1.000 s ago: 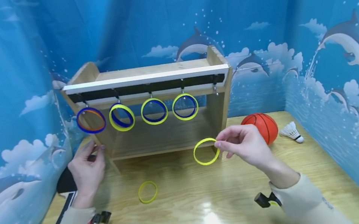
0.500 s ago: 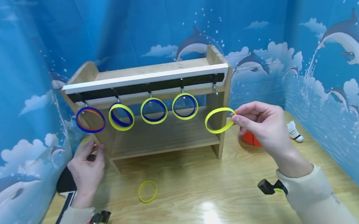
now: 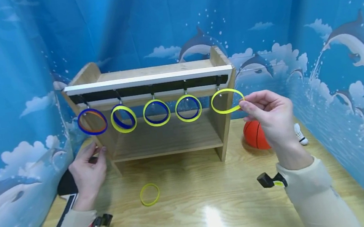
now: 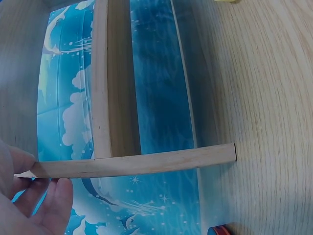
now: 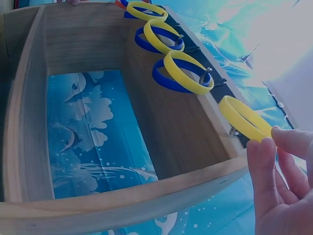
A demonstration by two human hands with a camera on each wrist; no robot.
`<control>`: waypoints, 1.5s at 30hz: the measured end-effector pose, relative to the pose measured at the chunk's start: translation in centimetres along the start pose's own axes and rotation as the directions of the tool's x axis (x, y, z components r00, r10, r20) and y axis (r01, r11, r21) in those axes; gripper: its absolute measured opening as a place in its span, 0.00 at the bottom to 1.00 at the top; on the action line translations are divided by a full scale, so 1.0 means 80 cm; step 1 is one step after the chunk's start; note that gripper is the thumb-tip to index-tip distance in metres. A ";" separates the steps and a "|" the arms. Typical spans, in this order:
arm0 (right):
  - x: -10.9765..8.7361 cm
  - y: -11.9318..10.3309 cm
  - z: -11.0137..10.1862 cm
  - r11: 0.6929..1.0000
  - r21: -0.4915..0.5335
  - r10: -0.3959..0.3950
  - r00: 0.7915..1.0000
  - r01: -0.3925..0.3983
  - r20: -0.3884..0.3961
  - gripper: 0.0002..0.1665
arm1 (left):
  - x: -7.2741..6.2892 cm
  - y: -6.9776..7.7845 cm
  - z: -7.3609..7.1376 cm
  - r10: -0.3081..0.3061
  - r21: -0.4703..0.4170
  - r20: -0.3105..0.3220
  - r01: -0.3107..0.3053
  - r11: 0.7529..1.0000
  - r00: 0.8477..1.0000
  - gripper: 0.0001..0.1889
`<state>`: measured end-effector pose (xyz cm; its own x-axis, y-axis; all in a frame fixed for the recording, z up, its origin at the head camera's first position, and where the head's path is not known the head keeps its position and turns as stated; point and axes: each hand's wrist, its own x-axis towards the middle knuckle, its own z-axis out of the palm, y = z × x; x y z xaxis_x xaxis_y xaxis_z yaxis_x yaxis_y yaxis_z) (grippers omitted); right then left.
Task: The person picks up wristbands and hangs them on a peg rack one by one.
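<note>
My right hand [image 3: 268,111] pinches a yellow wristband [image 3: 228,101] at its right edge, in front of the rightmost hook [image 3: 218,88] of the wooden rack [image 3: 169,149]. In the right wrist view the yellow wristband [image 5: 244,119] overlaps that metal hook [image 5: 234,131]. Blue, yellow and orange wristbands [image 3: 188,108] hang from the other hooks to the left. My left hand [image 3: 89,171] grips the rack's left side panel between thumb and fingers; in the left wrist view the fingers [image 4: 56,205] lie against the wooden upright [image 4: 137,164].
Another yellow wristband [image 3: 149,194] lies on the table before the rack. To the right are a red ball [image 3: 255,135] and a shuttlecock [image 3: 300,135]. A dark paddle-shaped thing [image 3: 66,182] lies beside my left hand. Dolphin-print curtains [image 3: 155,17] surround the table.
My right hand has carried the yellow wristband up and to the right, from low before the rack to the rightmost hook. My left hand keeps its place on the side panel.
</note>
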<state>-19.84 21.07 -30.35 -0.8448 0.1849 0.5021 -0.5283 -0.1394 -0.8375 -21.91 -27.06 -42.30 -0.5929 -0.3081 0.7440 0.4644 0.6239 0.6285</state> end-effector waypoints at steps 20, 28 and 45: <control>0.004 0.026 -0.004 0.998 -0.022 0.067 0.995 -0.065 0.080 0.08 | -0.001 0.001 0.001 0.012 0.009 0.000 -0.012 1.000 1.000 0.17; 0.005 0.033 -0.005 0.996 -0.028 0.082 0.991 -0.079 0.109 0.10 | -0.001 0.001 0.000 0.012 0.016 -0.003 -0.012 1.000 1.000 0.16; 0.001 0.043 -0.008 0.992 -0.079 0.106 0.985 -0.097 0.133 0.10 | -0.001 0.000 0.000 0.009 0.007 -0.003 -0.008 1.000 1.000 0.17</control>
<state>-21.62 21.23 -33.31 -0.9000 0.0380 0.4342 -0.4359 -0.0794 -0.8965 -21.85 -27.03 -42.34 -0.5872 -0.3048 0.7499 0.4647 0.6317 0.6205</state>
